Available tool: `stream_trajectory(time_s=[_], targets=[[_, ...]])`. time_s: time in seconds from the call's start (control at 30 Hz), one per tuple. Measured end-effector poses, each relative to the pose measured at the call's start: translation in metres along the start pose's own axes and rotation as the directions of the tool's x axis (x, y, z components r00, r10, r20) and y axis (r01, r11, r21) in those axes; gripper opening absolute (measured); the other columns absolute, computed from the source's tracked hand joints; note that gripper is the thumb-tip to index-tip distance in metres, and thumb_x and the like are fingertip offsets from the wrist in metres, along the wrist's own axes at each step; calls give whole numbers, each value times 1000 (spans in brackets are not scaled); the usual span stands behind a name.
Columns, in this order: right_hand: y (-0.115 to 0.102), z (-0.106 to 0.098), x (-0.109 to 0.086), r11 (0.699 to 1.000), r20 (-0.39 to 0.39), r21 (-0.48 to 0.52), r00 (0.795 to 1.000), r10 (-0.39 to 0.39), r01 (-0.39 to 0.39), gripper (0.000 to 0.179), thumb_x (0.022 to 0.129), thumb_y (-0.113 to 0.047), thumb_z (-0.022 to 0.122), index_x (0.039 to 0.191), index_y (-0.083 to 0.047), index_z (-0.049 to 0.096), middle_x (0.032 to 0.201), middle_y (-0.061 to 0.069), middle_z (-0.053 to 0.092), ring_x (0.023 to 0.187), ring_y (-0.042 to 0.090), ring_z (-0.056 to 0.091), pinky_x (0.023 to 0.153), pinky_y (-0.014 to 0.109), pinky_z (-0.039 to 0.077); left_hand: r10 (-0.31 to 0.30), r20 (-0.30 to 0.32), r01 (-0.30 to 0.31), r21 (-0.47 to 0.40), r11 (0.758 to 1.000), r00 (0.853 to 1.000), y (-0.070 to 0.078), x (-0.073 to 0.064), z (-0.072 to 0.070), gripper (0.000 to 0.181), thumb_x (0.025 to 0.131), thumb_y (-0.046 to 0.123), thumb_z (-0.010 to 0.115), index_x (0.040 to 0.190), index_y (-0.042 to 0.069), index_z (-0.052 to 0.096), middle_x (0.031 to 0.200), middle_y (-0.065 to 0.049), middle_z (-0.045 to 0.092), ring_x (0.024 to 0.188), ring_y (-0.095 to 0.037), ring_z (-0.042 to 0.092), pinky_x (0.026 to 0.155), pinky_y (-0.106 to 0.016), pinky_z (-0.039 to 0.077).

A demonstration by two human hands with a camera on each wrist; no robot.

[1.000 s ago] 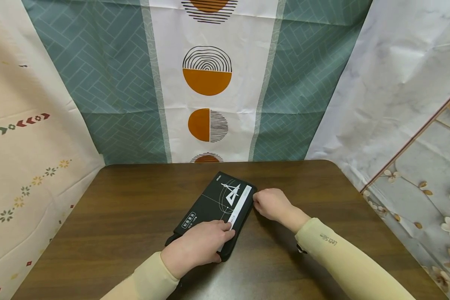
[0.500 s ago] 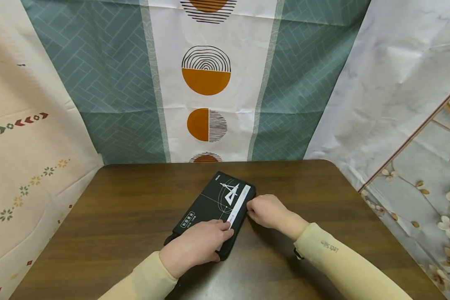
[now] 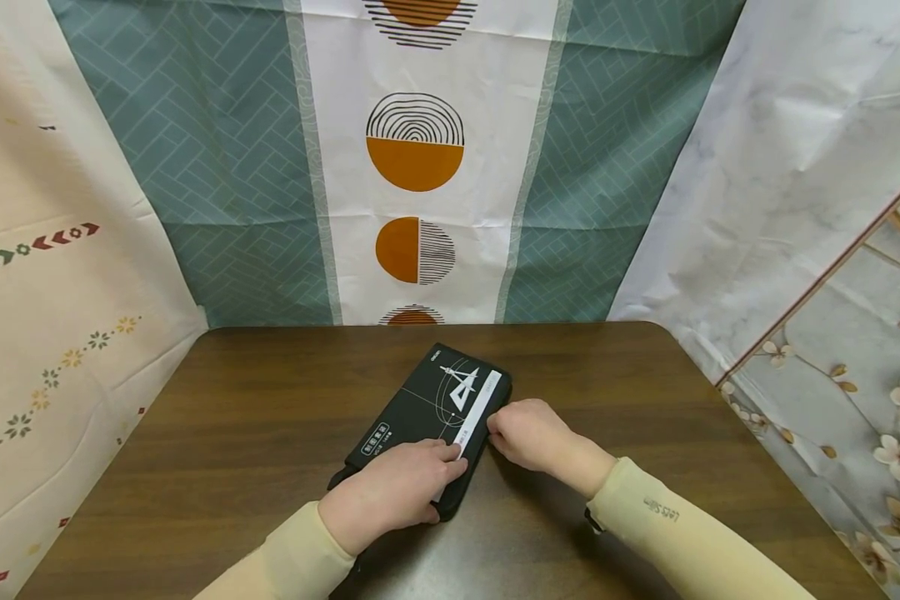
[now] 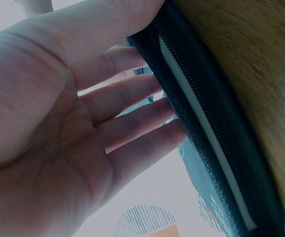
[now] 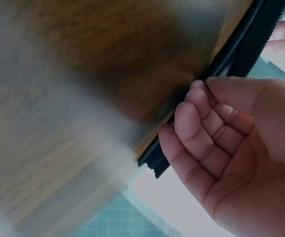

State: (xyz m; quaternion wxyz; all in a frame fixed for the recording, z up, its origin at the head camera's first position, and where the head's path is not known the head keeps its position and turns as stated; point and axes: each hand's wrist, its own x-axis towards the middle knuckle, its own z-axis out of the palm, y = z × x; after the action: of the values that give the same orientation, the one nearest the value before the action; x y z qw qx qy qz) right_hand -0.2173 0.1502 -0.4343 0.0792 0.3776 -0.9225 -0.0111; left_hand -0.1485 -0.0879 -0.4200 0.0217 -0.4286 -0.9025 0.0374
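A flat black zippered case [image 3: 412, 404] printed with a compass and a set square lies slanted on the table. My left hand [image 3: 393, 492] rests over its near end, the straight fingers on the cover and the thumb at the corner. Close by in the left wrist view, the zipper [image 4: 196, 94] edge is parted, with a pale strip [image 4: 206, 128] inside. At the case's right side, my right hand [image 3: 532, 437] pinches at the zipper seam between thumb and curled forefinger [image 5: 196, 86]. The pull itself is hidden in that grip.
The brown wooden table [image 3: 255, 433] reaches back to a hanging curtain [image 3: 247, 167] of teal and white with orange circles. Patterned cloth [image 3: 52, 333] hangs on the left, and a floral marbled cloth [image 3: 810, 275] on the right.
My right hand has slid a short way along the case's right edge, nearer to me and towards the left hand. The left hand and the case stay almost in place.
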Motion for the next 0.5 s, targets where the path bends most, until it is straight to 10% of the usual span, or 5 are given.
stream_trajectory(time_s=[0.5], targets=[[-20, -4, -6, 997, 53, 55, 997, -59, 56, 17, 96, -16, 84, 80, -18, 76, 68, -4, 68, 59, 14, 59, 60, 36, 53, -11, 14, 12, -11, 1000, 1000, 0, 2, 0, 70, 77, 32, 104, 138, 12, 74, 141, -7, 71, 124, -20, 67, 103, -30, 58]])
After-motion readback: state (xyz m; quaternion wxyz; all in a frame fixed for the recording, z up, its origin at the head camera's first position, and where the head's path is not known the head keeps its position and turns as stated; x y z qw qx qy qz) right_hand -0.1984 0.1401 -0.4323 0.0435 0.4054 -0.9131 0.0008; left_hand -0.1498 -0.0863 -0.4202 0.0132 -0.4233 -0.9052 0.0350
